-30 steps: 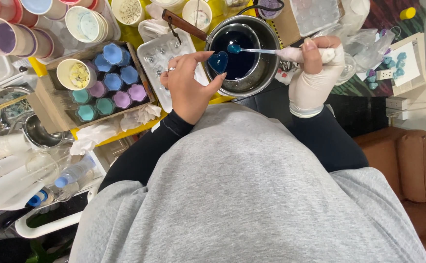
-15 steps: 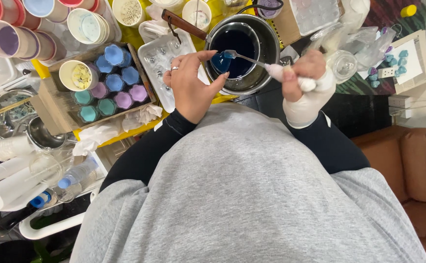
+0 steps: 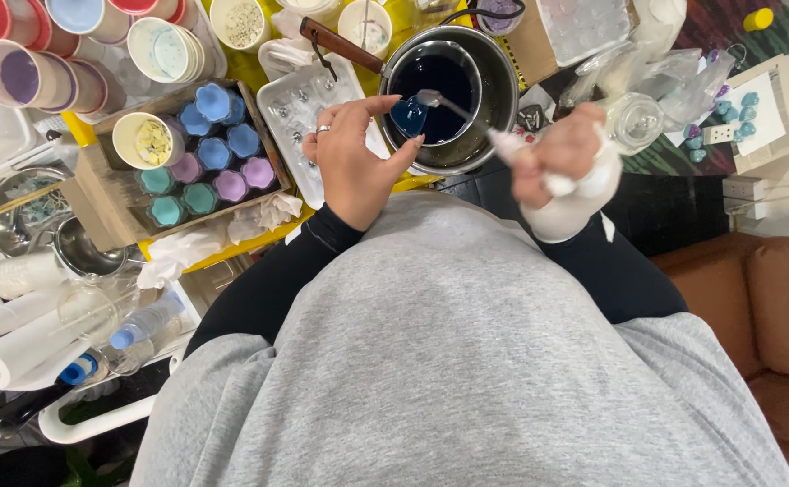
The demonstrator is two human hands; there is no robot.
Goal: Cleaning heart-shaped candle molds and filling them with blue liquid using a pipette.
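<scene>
Two hands, both occupied. Your left hand [image 3: 351, 162] pinches a small blue heart-shaped mould [image 3: 409, 116] between thumb and fingers, just over the near rim of the metal pot [image 3: 502, 86] of dark blue liquid. Your gloved right hand [image 3: 567, 167] grips a spoon [image 3: 466, 115], its bowl touching the mould. Left of you: a box of coloured flower-shaped cups [image 3: 209, 149].

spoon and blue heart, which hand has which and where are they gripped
The gloved right hand holds the spoon by the rear of its handle. The bare left hand pinches the small blue heart by its edges, between thumb and fingertips.
</scene>
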